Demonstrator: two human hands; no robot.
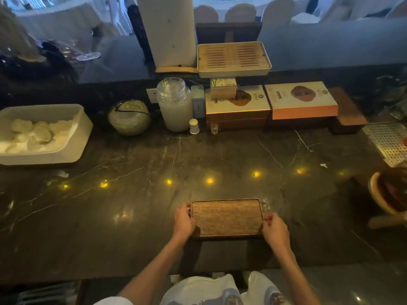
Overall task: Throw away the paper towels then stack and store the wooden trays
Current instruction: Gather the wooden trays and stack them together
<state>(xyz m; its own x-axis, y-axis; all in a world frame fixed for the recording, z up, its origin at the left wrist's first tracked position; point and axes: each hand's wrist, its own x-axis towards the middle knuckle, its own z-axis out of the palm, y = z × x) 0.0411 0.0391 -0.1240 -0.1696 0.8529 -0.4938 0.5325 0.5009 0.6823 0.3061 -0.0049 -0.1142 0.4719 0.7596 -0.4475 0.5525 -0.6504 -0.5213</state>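
While the left hand and right hand grip the short ends of the wooden tray at the counter's near edge, a tilted lift could knock the small clear glass just beside its far right corner.

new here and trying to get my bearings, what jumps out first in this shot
A wooden tray near the front of the counter, gripped at its short ends by the left hand and right hand. At far left, a white bin holds crumpled paper towels; a slatted tray sits at the back.
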